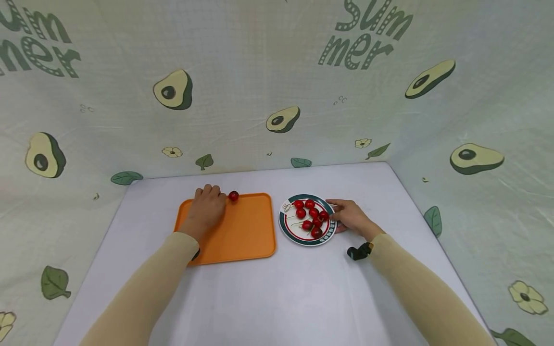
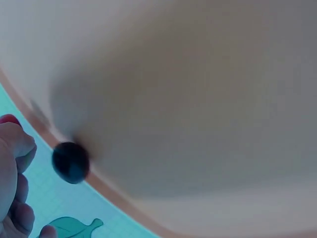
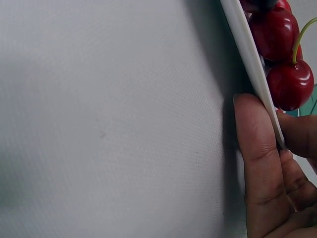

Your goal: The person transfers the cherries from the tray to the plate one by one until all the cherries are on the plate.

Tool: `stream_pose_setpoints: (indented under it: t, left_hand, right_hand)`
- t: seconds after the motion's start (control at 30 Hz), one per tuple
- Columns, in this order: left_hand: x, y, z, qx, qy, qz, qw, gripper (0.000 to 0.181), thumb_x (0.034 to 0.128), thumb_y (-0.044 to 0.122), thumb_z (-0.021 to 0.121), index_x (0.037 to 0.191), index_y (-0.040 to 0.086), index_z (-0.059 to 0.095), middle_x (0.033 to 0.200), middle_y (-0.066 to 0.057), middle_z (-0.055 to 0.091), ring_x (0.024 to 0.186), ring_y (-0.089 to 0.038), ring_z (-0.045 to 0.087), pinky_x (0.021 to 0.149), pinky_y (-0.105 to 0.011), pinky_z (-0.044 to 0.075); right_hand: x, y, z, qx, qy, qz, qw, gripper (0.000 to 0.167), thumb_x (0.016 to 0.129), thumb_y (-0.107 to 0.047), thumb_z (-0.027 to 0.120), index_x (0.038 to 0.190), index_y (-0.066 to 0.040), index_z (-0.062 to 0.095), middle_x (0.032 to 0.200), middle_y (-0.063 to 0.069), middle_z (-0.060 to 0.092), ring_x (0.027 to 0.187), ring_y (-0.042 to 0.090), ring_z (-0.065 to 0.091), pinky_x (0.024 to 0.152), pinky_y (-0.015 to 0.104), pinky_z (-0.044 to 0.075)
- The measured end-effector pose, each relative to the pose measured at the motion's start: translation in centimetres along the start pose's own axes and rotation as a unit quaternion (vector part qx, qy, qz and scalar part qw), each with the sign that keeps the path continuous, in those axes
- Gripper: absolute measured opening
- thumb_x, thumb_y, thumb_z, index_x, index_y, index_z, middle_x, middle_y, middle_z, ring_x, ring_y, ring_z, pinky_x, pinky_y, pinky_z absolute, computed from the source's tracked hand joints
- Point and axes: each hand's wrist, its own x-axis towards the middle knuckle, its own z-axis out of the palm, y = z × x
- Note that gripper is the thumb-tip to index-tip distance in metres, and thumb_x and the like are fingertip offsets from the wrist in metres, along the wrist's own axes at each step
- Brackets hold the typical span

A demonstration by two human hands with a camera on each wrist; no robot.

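Observation:
My left hand (image 1: 205, 212) is over the far left part of an orange tray (image 1: 242, 235), its fingers curled. In the left wrist view a bit of red (image 2: 9, 119), apparently a cherry, shows behind the thumb; most of it is hidden. Beside that hand, another cherry (image 1: 233, 195) lies at the tray's far edge, looking dark in the left wrist view. My right hand (image 1: 351, 217) pinches the right rim of a round plate (image 1: 287, 230), with digits on both sides of the rim. Several red cherries (image 1: 313, 213), some with green stems, lie on this white plate with its dark green band.
A white table (image 1: 298, 298) carries the tray on the left and the plate right of it, with a narrow gap between. Behind and at the sides hangs a pale cloth (image 1: 233, 139) printed with avocados and leaves. A black wrist device (image 1: 359, 251) sits at the right cuff.

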Motion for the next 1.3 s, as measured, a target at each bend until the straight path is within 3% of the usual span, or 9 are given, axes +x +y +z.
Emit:
stream_pose_setpoints:
  t: [0.33, 0.5, 0.73, 1.1, 1.3]
  left_hand:
    - [-0.2, 0.7, -1.0, 0.029, 0.057, 0.043, 0.9970, 0.006, 0.1027, 0.000, 0.063, 0.107, 0.000, 0.060, 0.096, -0.012, 0.047, 0.096, -0.033, 0.041, 0.088, -0.047, 0.039]
    - [0.0, 1.5, -2.1, 0.018, 0.088, 0.047, 0.9948, 0.004, 0.1047, 0.004, 0.062, 0.105, 0.000, 0.060, 0.097, -0.013, 0.049, 0.097, -0.034, 0.044, 0.086, -0.048, 0.040]
    - [0.4, 3.2, -3.3, -0.012, 0.128, 0.050, 0.9904, 0.017, 0.1046, 0.019, 0.064, 0.101, 0.003, 0.062, 0.097, -0.011, 0.052, 0.097, -0.033, 0.046, 0.084, -0.047, 0.041]
    - [0.9, 7.2, -4.7, 0.015, 0.110, 0.078, 0.9907, 0.021, 0.1061, 0.026, 0.063, 0.113, 0.007, 0.069, 0.104, -0.008, 0.056, 0.100, -0.029, 0.047, 0.087, -0.041, 0.044]
    - [1.4, 9.5, -4.6, 0.021, 0.084, 0.115, 0.9896, 0.027, 0.1061, 0.030, 0.064, 0.124, 0.009, 0.068, 0.108, -0.007, 0.055, 0.102, -0.026, 0.045, 0.093, -0.039, 0.045]
  right_hand:
    - [-0.3, -0.1, 0.0, 0.000, -0.003, -0.004, 1.0000, 0.063, 0.103, -0.006, 0.061, 0.162, -0.016, 0.042, 0.149, 0.026, 0.053, 0.091, 0.025, 0.070, 0.073, 0.037, 0.064]
    - [-0.2, 0.1, -0.1, -0.001, -0.003, -0.005, 1.0000, 0.063, 0.103, -0.007, 0.061, 0.163, -0.016, 0.042, 0.150, 0.026, 0.053, 0.090, 0.025, 0.070, 0.073, 0.037, 0.064]
    - [-0.2, 0.1, -0.1, 0.005, -0.004, -0.006, 1.0000, 0.063, 0.103, -0.006, 0.061, 0.163, -0.016, 0.042, 0.150, 0.026, 0.053, 0.091, 0.025, 0.070, 0.073, 0.038, 0.064]
    - [-0.1, 0.0, 0.0, 0.005, 0.001, -0.002, 1.0000, 0.063, 0.103, -0.006, 0.061, 0.162, -0.017, 0.043, 0.148, 0.025, 0.053, 0.091, 0.025, 0.069, 0.072, 0.036, 0.064]
    - [-0.1, 0.1, 0.0, 0.002, 0.003, -0.001, 1.0000, 0.062, 0.103, -0.006, 0.061, 0.162, -0.017, 0.043, 0.148, 0.025, 0.053, 0.092, 0.025, 0.069, 0.072, 0.036, 0.064]
